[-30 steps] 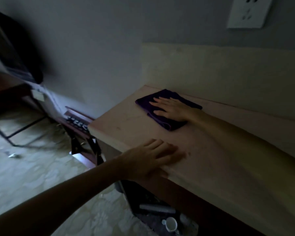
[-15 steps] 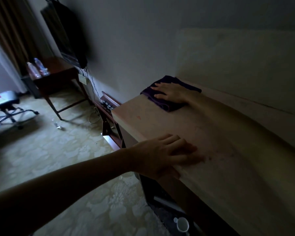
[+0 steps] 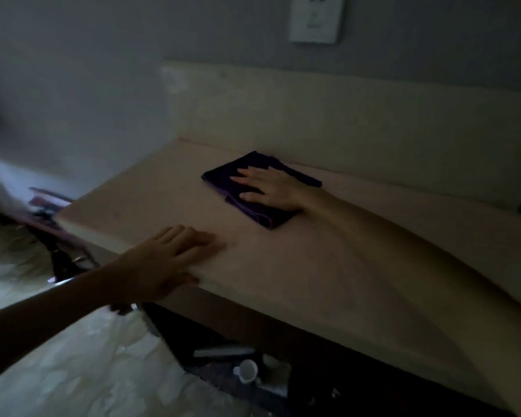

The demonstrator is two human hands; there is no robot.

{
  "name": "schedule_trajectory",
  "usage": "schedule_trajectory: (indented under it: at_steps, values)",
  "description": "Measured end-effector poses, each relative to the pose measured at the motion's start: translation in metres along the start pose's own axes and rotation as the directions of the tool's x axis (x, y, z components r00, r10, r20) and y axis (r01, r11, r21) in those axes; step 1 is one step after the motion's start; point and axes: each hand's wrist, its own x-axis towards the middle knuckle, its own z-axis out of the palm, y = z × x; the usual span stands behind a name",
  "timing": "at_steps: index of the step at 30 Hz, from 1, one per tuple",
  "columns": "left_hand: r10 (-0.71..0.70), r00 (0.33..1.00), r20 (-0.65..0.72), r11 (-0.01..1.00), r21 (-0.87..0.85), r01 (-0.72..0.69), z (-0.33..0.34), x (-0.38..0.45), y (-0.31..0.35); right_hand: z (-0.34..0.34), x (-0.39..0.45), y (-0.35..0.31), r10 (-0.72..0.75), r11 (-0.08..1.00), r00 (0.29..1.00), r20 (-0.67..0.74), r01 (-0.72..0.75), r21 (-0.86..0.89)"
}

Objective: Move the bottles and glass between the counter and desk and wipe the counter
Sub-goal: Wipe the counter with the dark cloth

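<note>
On the pale counter [image 3: 328, 254], near the back edge, the right hand [image 3: 271, 188] lies flat with fingers spread on a folded dark purple cloth [image 3: 220, 176], pressing on it rather than gripping. Left hand [image 3: 166, 260] is open too, palm down over the front edge, thumb wrapped underneath. Down below on the floor there's a small white cup [image 3: 247, 371]. Pretty dim overall, and I can't spot any bottles or glass.
</note>
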Motion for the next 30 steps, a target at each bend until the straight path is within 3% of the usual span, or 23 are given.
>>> schedule_trajectory:
  at_steps: [5,13,26,30]
  values:
    - [0.019,0.997,-0.080,1.000,0.008,-0.019,0.005,0.002,0.000,-0.001,-0.154,0.040,0.289,0.957,0.957,-0.012,-0.289,-0.001]
    - [-0.059,0.985,-0.161,0.998,0.028,0.064,0.011,0.002,0.014,0.011,-0.340,0.036,0.616,0.787,0.787,-0.023,-0.615,0.044]
    - [-0.029,0.987,-0.156,0.999,0.009,0.031,0.006,0.000,0.013,0.023,-0.402,-0.031,0.832,0.555,0.554,-0.041,-0.827,0.087]
    - [-0.053,0.991,-0.123,0.996,-0.083,0.043,0.004,-0.001,0.012,0.025,-0.369,-0.058,0.839,0.544,0.541,-0.058,-0.834,0.086]
